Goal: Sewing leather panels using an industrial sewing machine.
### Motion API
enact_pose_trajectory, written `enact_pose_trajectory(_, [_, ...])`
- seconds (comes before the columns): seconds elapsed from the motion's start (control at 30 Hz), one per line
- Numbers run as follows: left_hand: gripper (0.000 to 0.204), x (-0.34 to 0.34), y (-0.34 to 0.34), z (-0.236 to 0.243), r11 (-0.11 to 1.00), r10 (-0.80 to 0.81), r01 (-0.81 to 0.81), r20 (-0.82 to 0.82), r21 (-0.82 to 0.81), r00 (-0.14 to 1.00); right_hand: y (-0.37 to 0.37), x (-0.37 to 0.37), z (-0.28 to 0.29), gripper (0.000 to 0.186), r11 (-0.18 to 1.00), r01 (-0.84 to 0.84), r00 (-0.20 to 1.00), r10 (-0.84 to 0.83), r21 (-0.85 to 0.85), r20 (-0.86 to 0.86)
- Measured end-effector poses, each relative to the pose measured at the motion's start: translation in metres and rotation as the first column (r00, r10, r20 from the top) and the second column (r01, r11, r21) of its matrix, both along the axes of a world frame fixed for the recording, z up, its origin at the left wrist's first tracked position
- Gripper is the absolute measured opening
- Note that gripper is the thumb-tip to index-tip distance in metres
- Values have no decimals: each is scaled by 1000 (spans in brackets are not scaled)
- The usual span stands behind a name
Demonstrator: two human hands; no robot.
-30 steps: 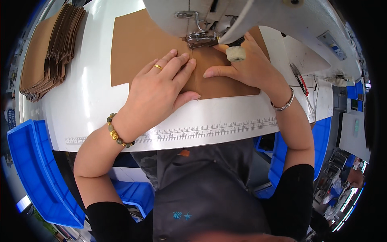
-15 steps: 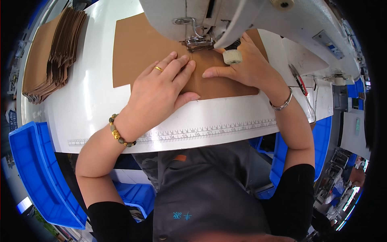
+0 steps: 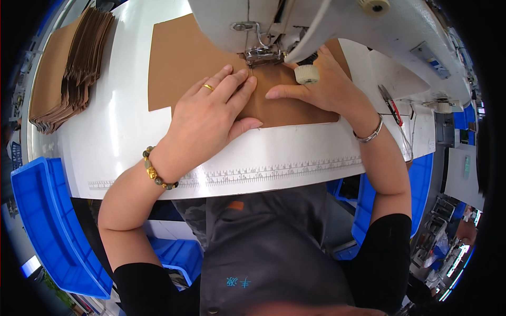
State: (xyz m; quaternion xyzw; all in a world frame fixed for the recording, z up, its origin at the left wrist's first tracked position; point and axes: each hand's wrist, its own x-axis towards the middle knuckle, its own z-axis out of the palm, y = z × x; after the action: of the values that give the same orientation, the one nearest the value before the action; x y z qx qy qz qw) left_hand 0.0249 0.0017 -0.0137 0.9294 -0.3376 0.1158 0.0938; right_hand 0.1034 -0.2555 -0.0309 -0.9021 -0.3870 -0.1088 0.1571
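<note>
A brown sheet (image 3: 179,47) with a lengthwise crease or seam lies under the presser foot (image 3: 261,55) of a white sewing machine (image 3: 342,23). My left hand (image 3: 208,110) rests flat on it, fingertips just short of the foot, thumb out near the sheet's near edge. My right hand (image 3: 329,87) lies on the sheet's right part, fingers spread and thumb pointing left; some of its fingers are hidden behind the machine head and its cream knob (image 3: 307,73). A thick stack of brown pieces (image 3: 58,73) sits at the left of the white table (image 3: 105,147).
A red-handled metal tool (image 3: 391,105) and thin metal rods lie right of my right hand. A printed scale (image 3: 274,173) runs along the near table edge. Blue bins stand at left (image 3: 37,221), under the table (image 3: 168,253) and at right (image 3: 421,195).
The view has shifted very slightly. My hands and the brown sheet show almost no movement, both staying in place at the presser foot.
</note>
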Motion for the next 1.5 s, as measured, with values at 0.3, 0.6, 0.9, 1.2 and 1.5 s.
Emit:
enact_pose_trajectory(0.3, [66, 2, 1, -1, 1000, 14, -14, 17, 1, 1000, 2, 1, 5, 79, 1000, -1, 1000, 1, 3, -6])
enact_pose_trajectory(0.6, [66, 1, 1, -2, 1000, 7, -7, 15, 5, 1000, 1, 2, 2, 78, 1000, -4, 999, 5, -7, 44])
enact_pose_trajectory(0.9, [65, 3, 2, 0, 1000, 8, -8, 8, -3, 1000, 3, -2, 13, 82, 999, 32, 991, -27, 38, -133])
enact_pose_trajectory(1.2, [66, 5, 2, 3, 1000, -3, 3, -24, -4, 1000, 2, 0, 2, 81, 999, 32, 999, -32, -8, -40])
enact_pose_trajectory(1.5, [64, 5, -1, 7, 1000, -3, 2, -58, -9, 998, 2, -2, 5, 82, 995, -97, 993, 99, 26, -67])
